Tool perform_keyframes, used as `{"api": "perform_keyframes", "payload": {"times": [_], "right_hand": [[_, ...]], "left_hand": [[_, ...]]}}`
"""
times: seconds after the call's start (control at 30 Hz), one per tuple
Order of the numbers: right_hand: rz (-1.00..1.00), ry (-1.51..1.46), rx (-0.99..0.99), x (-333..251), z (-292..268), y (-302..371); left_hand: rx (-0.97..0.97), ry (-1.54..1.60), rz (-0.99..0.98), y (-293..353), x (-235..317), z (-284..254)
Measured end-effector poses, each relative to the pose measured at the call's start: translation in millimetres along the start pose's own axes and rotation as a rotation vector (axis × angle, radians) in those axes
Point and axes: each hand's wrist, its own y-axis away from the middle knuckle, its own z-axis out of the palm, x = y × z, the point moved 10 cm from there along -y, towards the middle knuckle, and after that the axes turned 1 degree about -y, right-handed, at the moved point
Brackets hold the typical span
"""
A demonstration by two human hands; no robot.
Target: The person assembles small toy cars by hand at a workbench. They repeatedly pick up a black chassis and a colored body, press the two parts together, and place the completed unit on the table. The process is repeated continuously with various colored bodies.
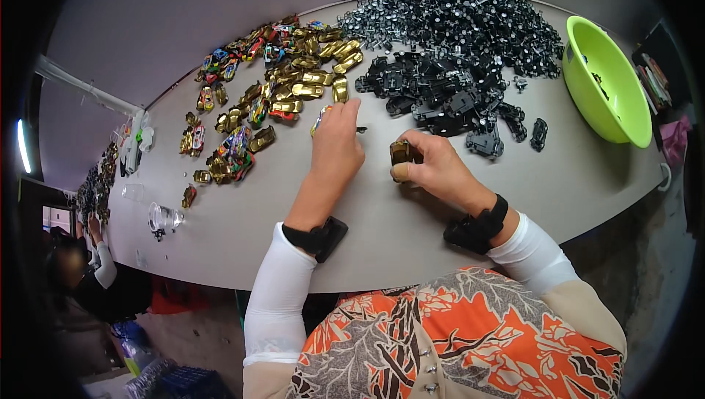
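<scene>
A pale grey desk (367, 241) with a curved-looking edge fills most of the view, backed by a plain grey wall (176, 13). At the far left, another person (114, 285) in dark clothes sits by the desk's end. A lime-green basin (626, 116) stands at the right, a few dark pieces inside. At the back centre spreads a heap of small silver-and-black parts (455, 20); in front of it lie black car undersides (422, 87). Left of these is a loose pile of gold and multicoloured toy car bodies (294, 76). A clear cup (163, 217) is farther left.

One gold toy car (399, 152) is in the right hand (439, 167), just above the desk, between thumb and fingers closed around it. The left hand (339, 138) reaches to the pile's near edge, beside a colourful car (318, 121); its fingertips are hidden, so its grip cannot be told.
</scene>
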Motion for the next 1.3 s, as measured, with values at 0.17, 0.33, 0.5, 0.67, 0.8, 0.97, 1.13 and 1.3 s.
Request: {"api": "perform_keyframes", "payload": {"times": [0.17, 0.33, 0.5, 0.67, 0.8, 0.97, 1.13, 1.3], "right_hand": [[0.068, -0.196, -0.036, 22, 10, 3], [-0.171, 0.477, 0.181, -19, 6, 13], [-0.276, 0.195, 0.078, -37, 15, 21], [0.129, -0.456, -0.078, -2, 6, 9], [0.222, -0.55, -0.258, 2, 41, 19], [0.174, -0.567, -0.217, 4, 43, 17], [0.152, -0.563, -0.184, 0, 48, 16], [0.164, -0.319, -0.182, 4, 38, 15]], "left_hand": [[-0.226, 0.782, -0.522, 49, -18, 4], [-0.142, 1.103, -0.728, 82, 6, 18], [-0.045, 1.166, -0.644, 85, -4, 17], [-0.048, 1.234, -0.6, 84, -4, 2], [-0.107, 1.162, -0.607, 85, 8, -1], [-0.061, 1.069, -0.605, 85, 11, -2], [-0.027, 1.321, -0.818, 97, -6, 19], [-0.015, 1.508, -0.953, 105, -12, 20]]}}
